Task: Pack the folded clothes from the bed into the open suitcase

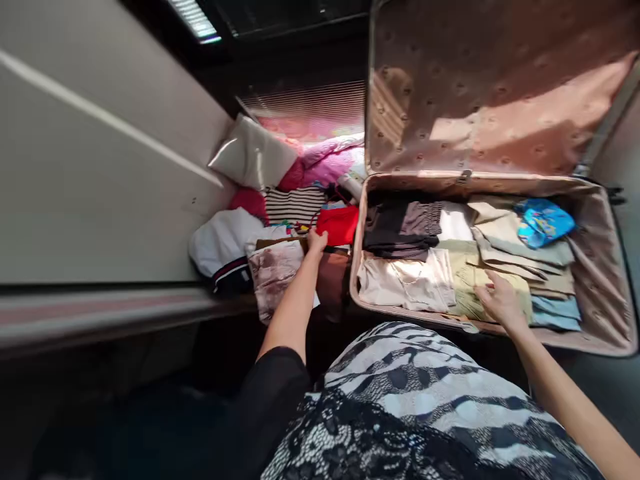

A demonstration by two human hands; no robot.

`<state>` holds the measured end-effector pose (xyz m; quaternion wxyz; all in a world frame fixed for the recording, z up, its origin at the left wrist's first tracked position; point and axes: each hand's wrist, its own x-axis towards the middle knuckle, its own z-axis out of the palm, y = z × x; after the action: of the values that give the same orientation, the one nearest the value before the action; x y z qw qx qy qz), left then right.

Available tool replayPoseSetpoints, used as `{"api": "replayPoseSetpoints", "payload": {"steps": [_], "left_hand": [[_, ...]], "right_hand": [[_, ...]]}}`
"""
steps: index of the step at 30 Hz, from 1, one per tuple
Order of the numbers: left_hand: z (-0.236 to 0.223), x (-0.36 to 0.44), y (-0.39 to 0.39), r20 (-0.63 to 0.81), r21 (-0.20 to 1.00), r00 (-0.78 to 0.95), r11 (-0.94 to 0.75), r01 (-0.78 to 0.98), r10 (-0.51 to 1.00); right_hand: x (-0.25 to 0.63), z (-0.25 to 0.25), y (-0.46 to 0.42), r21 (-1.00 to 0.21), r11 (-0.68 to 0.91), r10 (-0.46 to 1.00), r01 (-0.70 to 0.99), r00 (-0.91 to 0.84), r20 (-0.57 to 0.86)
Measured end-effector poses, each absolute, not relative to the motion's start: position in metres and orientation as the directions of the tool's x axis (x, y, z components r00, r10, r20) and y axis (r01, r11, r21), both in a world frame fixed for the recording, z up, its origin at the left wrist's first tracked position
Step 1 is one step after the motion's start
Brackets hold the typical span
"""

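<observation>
My left hand [316, 241] reaches into the pile of clothes beside the suitcase, its fingers closed at the lower left edge of a red cloth item [338, 225]. A pale tie-dyed folded garment [278, 273] lies just left of that wrist, and a brown folded garment [332, 283] is to its right. My right hand [500, 301] is over a yellow-green folded garment [463, 277] in the open suitcase [607, 267]. Its fingers are loosely bent and apart, with nothing seen between them; whether they touch the cloth I cannot tell.
The suitcase holds dark clothes [395, 230], a cream garment [407, 283], beige clothes [525, 237], light-blue cloth [556, 313] and a bright blue bundle [544, 222]. Its lid [495, 87] stands raised behind. At left are a white cushion [255, 153], striped cloth [294, 203] and a pale wall [100, 167].
</observation>
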<state>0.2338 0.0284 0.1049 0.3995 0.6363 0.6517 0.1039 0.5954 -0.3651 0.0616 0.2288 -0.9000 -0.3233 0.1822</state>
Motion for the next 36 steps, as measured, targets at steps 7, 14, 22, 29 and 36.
{"api": "replayPoseSetpoints", "payload": {"steps": [7,14,22,29,36], "left_hand": [[0.041,0.254,0.039,-0.37,0.447,0.077,0.104,0.889,0.926],[0.008,0.252,0.068,-0.506,0.284,-0.039,0.209,0.936,0.862],[0.011,0.253,0.076,-0.453,0.25,0.115,0.002,0.968,0.884],[0.008,0.256,0.053,-0.451,0.247,0.562,-0.508,0.825,0.693],[0.001,0.254,0.063,-0.436,0.307,0.562,-0.471,0.827,0.703]], "right_hand": [[0.575,0.042,-0.372,-0.525,-0.658,0.727,0.54,0.636,-0.259],[0.566,0.062,-0.363,-0.487,-0.696,0.702,0.528,0.643,-0.306],[0.532,0.066,-0.348,-0.548,-0.645,0.753,0.532,0.565,-0.338],[0.521,0.067,-0.333,-0.544,-0.626,0.77,0.56,0.555,-0.315],[0.511,0.07,-0.321,-0.536,-0.646,0.758,0.543,0.535,-0.373]]}}
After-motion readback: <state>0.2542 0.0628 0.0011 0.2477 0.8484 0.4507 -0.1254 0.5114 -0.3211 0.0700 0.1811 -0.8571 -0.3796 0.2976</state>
